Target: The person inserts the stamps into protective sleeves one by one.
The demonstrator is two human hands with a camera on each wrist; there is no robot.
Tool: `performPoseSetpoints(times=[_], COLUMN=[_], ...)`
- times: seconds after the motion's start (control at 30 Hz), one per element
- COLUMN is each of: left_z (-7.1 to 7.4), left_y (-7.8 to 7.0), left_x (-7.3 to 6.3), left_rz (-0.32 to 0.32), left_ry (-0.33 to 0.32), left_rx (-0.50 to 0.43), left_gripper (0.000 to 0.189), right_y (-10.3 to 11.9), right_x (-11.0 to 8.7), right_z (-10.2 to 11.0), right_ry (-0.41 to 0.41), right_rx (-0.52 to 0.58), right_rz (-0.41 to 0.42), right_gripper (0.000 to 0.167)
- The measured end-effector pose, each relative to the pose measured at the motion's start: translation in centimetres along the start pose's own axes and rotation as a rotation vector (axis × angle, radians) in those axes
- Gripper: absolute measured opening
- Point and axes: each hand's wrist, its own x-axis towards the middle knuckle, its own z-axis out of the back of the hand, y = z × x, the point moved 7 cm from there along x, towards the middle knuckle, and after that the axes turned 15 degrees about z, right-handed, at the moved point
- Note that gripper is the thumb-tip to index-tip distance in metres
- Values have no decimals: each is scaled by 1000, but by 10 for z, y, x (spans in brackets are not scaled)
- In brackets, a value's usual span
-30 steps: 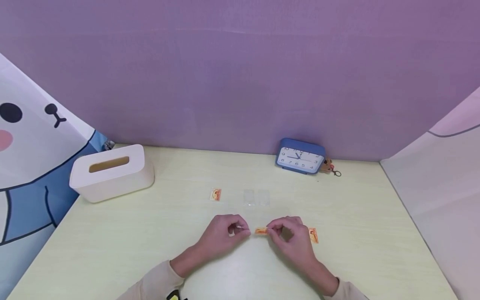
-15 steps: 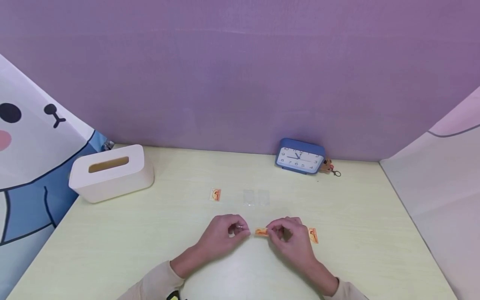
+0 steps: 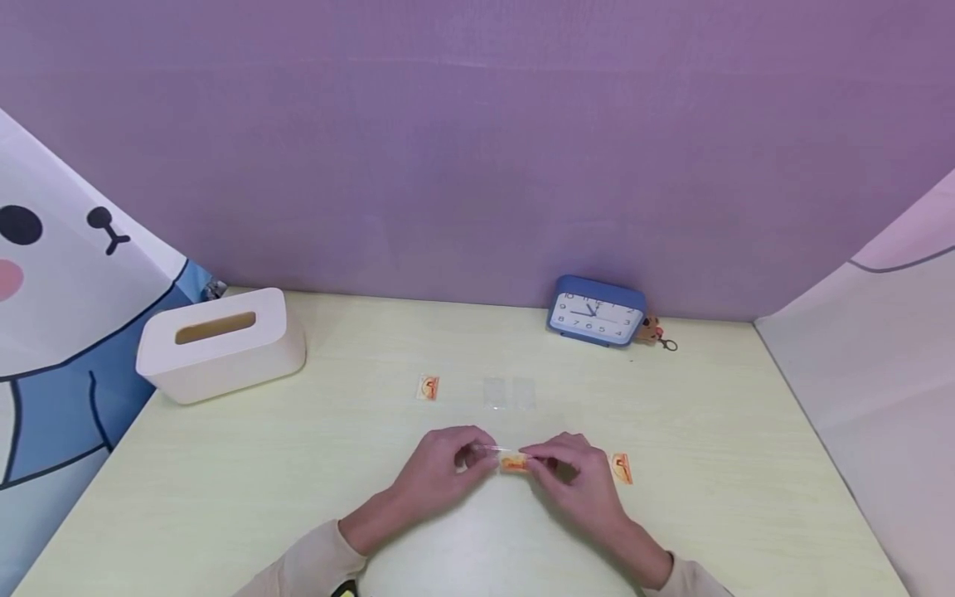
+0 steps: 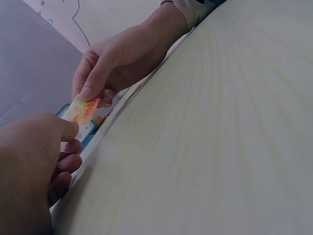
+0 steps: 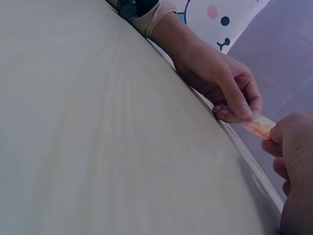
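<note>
Between thumb and fingers my left hand [image 3: 442,466] pinches a small clear plastic sleeve [image 5: 255,116], mostly hidden by the fingertips. My right hand [image 3: 585,479] pinches a small orange printed card [image 3: 513,463] by its right end. Card and sleeve overlap between the two hands, and in the left wrist view the card [image 4: 83,111] reaches up to the left thumb. Just right of my right hand lies another orange card [image 3: 622,468]. Farther back on the table are two clear sleeves [image 3: 495,393] side by side, and a similar orange card [image 3: 429,387] with a clear edge.
A white tissue box [image 3: 224,348] stands at the back left of the pale table [image 3: 358,340]. Toward the back right are a blue alarm clock [image 3: 597,312] and a small brown keyring figure [image 3: 649,330]. A purple wall [image 3: 462,166] rises behind the table.
My right hand's fingers have shifted slightly left with the card, closing the gap to the left fingertips. The sleeve now shows stretched between both hands. My left hand has stayed in place.
</note>
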Motion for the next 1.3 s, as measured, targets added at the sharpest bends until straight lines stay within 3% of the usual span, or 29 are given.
performPoseSetpoints(times=[0.1, 0.4, 0.53, 0.63, 0.77, 0.87, 1.03, 1.3], left_z=[1, 6, 9, 11, 12, 12, 11, 9], left_y=[1, -4, -8, -10, -13, -15, -18, -19], left_x=[0, 1, -1, -2, -3, -4, -6, -7], left_rz=[13, -26, -62, -108, -165, -215, -294, -310], left_ry=[1, -44, -106, -176, -241, -266, -281, -261], left_rx=[-20, -28, 89, 207, 326, 366, 364, 356], left_gripper=[16, 41, 63, 69, 63, 55, 45, 49], right_y=[-1, -6, -8, -11, -12, -12, -12, -11], right_x=[-1, 0, 2, 4, 4, 4, 3, 4], right_z=[-1, -6, -7, -7, -7, -6, -6, -7], right_ry=[-10, -56, -75, -88, -97, -98, -96, -94], right_rx=[20, 121, 123, 111, 102, 106, 119, 133], right_rz=[-14, -95, -131, -178, -213, -209, -200, -192], right_gripper=[29, 28, 25, 25, 26, 26, 25, 25])
